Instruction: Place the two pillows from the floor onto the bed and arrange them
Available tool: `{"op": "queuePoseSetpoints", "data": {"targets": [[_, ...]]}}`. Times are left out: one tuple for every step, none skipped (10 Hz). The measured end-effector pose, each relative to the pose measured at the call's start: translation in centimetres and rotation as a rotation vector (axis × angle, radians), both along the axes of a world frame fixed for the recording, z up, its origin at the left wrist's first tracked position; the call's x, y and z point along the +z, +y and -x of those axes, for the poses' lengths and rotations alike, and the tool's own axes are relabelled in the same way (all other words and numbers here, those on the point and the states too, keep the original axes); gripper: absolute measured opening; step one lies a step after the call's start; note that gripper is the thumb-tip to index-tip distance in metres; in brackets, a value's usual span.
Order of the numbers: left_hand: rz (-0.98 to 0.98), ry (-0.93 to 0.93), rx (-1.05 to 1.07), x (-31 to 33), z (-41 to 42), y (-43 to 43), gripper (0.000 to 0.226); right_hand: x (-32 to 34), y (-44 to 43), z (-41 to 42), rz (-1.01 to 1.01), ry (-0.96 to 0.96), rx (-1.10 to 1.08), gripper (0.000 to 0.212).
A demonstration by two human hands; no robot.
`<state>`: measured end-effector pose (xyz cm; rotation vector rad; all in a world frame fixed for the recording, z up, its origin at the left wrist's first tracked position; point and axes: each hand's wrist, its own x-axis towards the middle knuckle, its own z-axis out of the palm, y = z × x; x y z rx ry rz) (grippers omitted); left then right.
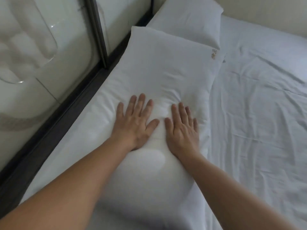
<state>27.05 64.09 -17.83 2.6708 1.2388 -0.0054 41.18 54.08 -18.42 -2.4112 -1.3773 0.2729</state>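
A white pillow (159,70) lies on the bed along its left edge, with a small gold mark near its far right corner. My left hand (135,122) and my right hand (182,128) rest flat on its middle, side by side, palms down and fingers spread, denting the fabric. A second white pillow (187,22) lies beyond it at the far end, its near edge tucked behind the first one. Both sit on the bed's creased white sheet (259,113).
A dark bed frame rail (54,130) runs along the left of the bed. Beyond it stands a glossy pale panel (33,63) split by a dark upright strip. A beige wall (265,12) borders the far side.
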Motion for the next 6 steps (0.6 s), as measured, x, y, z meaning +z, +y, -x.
{"op": "queuePoseSetpoints", "data": {"targets": [[0.085,0.072,0.056,1.3,3.1,-1.2,0.074,1.2,-3.0,0.2,0.149,0.1,-0.07,0.063],[0.191,0.22,0.162,2.8,7.7,-2.4,0.076,2.9,-7.1,-0.7,0.414,0.21,-0.197,0.064],[0.288,0.427,0.361,5.5,12.3,-1.6,0.074,5.7,-9.5,-1.9,0.539,0.206,-0.326,0.064],[0.336,0.577,0.483,8.6,15.3,-0.7,0.075,9.1,-9.9,-0.8,0.413,0.21,-0.214,0.064],[0.369,0.544,0.518,11.2,16.9,-2.1,0.075,11.7,-10.6,2.0,0.333,0.266,-0.114,0.063],[0.425,0.382,0.561,13.6,17.2,-3.8,0.073,13.8,-12.2,3.8,0.331,0.314,-0.114,0.062]]}}
